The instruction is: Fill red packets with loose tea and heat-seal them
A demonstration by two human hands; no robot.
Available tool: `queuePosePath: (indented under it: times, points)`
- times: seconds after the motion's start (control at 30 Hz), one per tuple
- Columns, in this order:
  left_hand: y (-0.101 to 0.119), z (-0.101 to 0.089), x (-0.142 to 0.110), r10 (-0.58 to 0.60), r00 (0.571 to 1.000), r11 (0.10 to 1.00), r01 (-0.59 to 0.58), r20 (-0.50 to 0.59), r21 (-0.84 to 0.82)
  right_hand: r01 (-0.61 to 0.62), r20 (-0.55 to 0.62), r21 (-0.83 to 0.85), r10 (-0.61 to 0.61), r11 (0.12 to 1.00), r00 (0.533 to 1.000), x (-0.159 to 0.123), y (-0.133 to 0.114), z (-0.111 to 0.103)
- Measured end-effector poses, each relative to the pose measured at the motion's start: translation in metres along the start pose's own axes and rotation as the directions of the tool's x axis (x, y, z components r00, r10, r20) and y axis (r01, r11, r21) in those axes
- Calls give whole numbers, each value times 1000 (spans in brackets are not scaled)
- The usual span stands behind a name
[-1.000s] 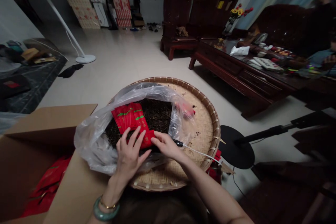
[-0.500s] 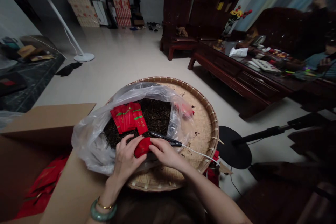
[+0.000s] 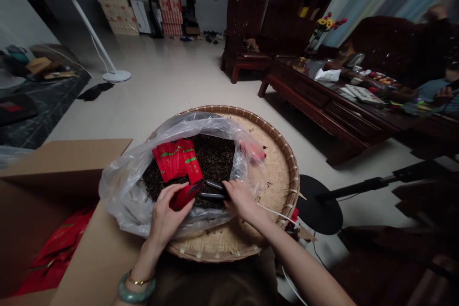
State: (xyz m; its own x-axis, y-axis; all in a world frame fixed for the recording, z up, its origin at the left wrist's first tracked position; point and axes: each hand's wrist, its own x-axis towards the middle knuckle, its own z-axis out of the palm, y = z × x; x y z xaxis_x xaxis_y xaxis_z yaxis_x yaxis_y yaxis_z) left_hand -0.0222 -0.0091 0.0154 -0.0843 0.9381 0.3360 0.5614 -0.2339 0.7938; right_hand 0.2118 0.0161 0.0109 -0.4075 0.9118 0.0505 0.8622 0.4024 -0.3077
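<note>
My left hand (image 3: 171,210) is closed round a small red packet (image 3: 185,196), its open end tilted toward the right. In my right hand (image 3: 242,201) is a black corded tool with two arms, like a hair straightener (image 3: 214,196); its arms are spread, their tips close to the packet's mouth. Both hands are over a clear plastic bag (image 3: 124,186) of dark, dry tea leaves (image 3: 215,153). A fanned pile of red packets with green bands (image 3: 175,158) lies on the leaves.
Under the bag is a round woven bamboo tray (image 3: 276,153), with a pinkish-red packet (image 3: 253,150) at its right. A cardboard box (image 3: 96,248) holding larger red bags (image 3: 64,244) stands at left. A black round stand base (image 3: 317,203) is at right; a white cord (image 3: 276,211) crosses the tray's rim.
My right hand has left the red packet and taken hold of the hair straightener, whose arms now show apart. My left hand has kept the packet and tilted it, showing its dark opening.
</note>
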Motion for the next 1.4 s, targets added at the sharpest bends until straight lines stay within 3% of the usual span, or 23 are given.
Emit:
queuePosePath:
  times: [0.17, 0.3, 0.37, 0.43, 0.5, 0.53, 0.6, 0.67, 0.87, 0.97, 1.17, 1.3, 1.4]
  points:
    - [-1, -3, 2, -83, 995, 987, 89, 50, -130, -53, 97, 180, 36, 982, 995, 4, 14, -4]
    - [5, -5, 5, -129, 988, 960, 146, 85, -241, -97, -2, 409, 108, 907, 994, 15, 28, -12]
    - [9, -4, 6, -145, 984, 943, 169, 102, -287, -133, -59, 587, 205, 799, 977, 27, 30, -15]
    - [11, -3, 6, -154, 983, 932, 180, 104, -316, -149, -44, 767, 282, 624, 958, 41, 27, -14]
    - [12, -2, 6, -159, 982, 927, 184, 100, -328, -143, -15, 864, 307, 483, 951, 53, 23, -9]
    - [11, -3, 5, -163, 981, 926, 188, 100, -329, -136, -19, 878, 317, 459, 948, 57, 21, -6]
    - [10, -4, 5, -173, 980, 926, 196, 98, -323, -119, -66, 856, 335, 503, 940, 58, 20, 0]
    - [8, -5, 4, -179, 980, 927, 199, 91, -317, -115, -122, 789, 337, 604, 934, 53, 24, 4]
    - [8, -7, 6, -181, 980, 924, 200, 89, -326, -158, -195, 552, 310, 819, 931, 33, 56, -3]
    - [9, -6, 5, -180, 979, 924, 202, 95, -325, -167, -236, 487, 313, 857, 920, 28, 75, -7]
    - [6, -8, 3, -189, 977, 925, 211, 101, -316, -279, -140, 480, 387, 832, 912, 13, 104, -6]
    - [6, -7, 5, -177, 979, 932, 200, 101, -301, -204, -183, 432, 307, 879, 934, 3, 92, -21]
    - [7, -5, 6, -171, 981, 939, 192, 97, -285, -77, -261, 220, 135, 972, 956, 4, 61, -36]
